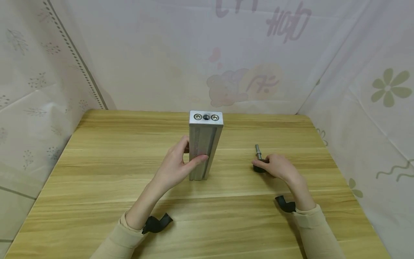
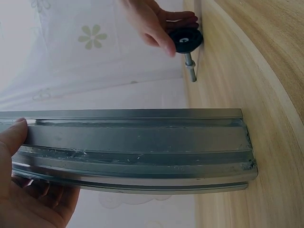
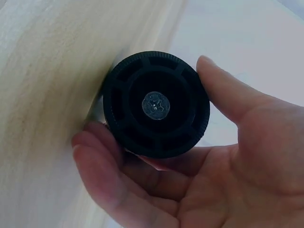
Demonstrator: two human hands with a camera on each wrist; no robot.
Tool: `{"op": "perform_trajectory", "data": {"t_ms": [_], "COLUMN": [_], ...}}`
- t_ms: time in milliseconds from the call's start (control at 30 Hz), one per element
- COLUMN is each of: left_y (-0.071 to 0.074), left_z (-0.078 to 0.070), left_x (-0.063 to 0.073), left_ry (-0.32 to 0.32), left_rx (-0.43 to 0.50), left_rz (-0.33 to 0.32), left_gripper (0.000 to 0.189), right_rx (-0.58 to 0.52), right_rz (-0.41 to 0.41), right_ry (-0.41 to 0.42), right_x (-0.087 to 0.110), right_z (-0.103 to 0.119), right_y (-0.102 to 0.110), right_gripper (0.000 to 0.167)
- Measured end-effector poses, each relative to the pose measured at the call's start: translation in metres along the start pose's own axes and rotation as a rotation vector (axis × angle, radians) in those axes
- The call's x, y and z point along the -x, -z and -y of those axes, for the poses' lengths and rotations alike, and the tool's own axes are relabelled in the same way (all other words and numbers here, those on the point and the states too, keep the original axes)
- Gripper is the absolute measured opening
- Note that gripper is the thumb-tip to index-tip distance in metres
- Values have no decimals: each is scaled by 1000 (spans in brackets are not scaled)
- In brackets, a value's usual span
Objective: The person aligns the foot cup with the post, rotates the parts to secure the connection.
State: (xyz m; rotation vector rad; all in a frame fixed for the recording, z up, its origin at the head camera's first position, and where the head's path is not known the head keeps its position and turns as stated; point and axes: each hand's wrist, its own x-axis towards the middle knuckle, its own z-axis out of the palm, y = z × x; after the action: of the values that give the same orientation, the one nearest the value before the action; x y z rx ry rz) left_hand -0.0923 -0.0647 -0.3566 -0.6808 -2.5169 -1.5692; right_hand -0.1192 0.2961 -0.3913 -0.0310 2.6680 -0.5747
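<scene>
An aluminium profile stands upright on the table, its grooved side facing me. On its top end, two socket screws flank a dark hole in the metal cap. My left hand grips the profile from the left, thumb across the front and fingers behind. To the right, my right hand holds a levelling foot by its round black base, between thumb and fingers. The foot's threaded stud, with a nut on it, points away from me, low over the table. A cross-slotted screw head shows in the base's centre.
The wood-grain table reaches back to a printed fabric curtain, which also hangs at both sides. Black curved pieces sit at both wrists, by the sleeve cuffs.
</scene>
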Motion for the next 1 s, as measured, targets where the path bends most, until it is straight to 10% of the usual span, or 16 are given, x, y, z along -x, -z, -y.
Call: {"op": "perform_trajectory", "data": {"t_ms": [1000], "left_y": [2], "left_z": [0], "left_x": [0], "left_ry": [6], "left_rx": [-10], "left_rz": [16], "left_gripper": [50], "right_rx": [-69], "right_rz": [-269], "right_ry": [-40], "right_x": [17], "right_z": [4], "right_y": [26], "right_gripper": [72]}}
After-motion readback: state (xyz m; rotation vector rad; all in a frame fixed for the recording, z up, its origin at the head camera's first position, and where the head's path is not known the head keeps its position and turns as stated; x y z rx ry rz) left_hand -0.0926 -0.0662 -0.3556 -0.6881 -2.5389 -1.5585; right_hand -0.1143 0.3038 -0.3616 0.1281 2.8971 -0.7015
